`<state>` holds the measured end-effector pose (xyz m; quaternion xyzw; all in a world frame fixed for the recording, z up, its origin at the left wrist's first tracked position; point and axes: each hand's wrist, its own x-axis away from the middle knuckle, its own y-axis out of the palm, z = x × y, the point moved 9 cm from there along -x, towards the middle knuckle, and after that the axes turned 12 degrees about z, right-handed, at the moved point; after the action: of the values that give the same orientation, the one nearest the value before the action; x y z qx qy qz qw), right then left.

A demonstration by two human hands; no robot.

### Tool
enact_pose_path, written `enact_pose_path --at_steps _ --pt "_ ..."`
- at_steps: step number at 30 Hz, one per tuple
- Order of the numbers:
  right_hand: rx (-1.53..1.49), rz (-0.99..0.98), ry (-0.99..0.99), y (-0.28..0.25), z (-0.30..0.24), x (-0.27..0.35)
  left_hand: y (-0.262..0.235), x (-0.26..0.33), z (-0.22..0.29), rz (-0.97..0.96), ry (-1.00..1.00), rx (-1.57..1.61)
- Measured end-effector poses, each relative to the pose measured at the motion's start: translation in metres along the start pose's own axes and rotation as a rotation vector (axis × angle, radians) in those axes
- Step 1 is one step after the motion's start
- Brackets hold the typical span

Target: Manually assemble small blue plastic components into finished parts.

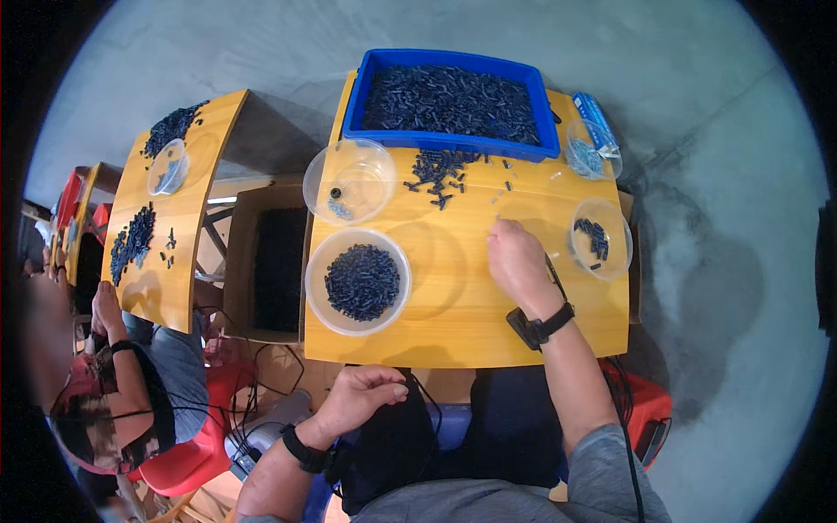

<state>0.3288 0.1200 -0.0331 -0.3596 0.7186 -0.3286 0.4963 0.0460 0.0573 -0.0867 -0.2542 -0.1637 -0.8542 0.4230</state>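
Right hand, grip unreadable, rests on table; loose dark pieces lie beyond.

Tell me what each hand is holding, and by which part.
Left hand: curled loosely below the table edge, nothing visible in it. Right hand: fingertips down on the table; any grip is hidden.

The right hand reaches forward over the table, fingers curled down — a black band on its wrist. The left hand hangs back below the table's near edge, loosely curled, also banded.
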Motion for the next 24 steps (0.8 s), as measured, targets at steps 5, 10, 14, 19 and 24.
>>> enact_pose_path --at_steps 5,10,14,19,24 --pt "-0.96 -0.228 0.794 0.013 0.014 0.029 -0.004 -0.001 -0.006 0.027 -0.046 0.039" --pt "-1.364 -0.168 0.974 0.005 0.002 0.039 -0.005 0.0 -0.009 0.044 -0.071 0.077" --pt "-1.489 -0.205 1.014 0.001 -0.01 0.048 -0.006 0.002 0.005 0.09 0.052 0.147" --pt "-1.394 -0.198 0.847 -0.024 -0.048 0.062 0.0 0.017 0.051 0.134 0.226 0.283" --pt "-1.431 -0.367 0.758 -0.042 -0.11 0.08 0.001 0.027 0.058 0.136 0.22 0.349"
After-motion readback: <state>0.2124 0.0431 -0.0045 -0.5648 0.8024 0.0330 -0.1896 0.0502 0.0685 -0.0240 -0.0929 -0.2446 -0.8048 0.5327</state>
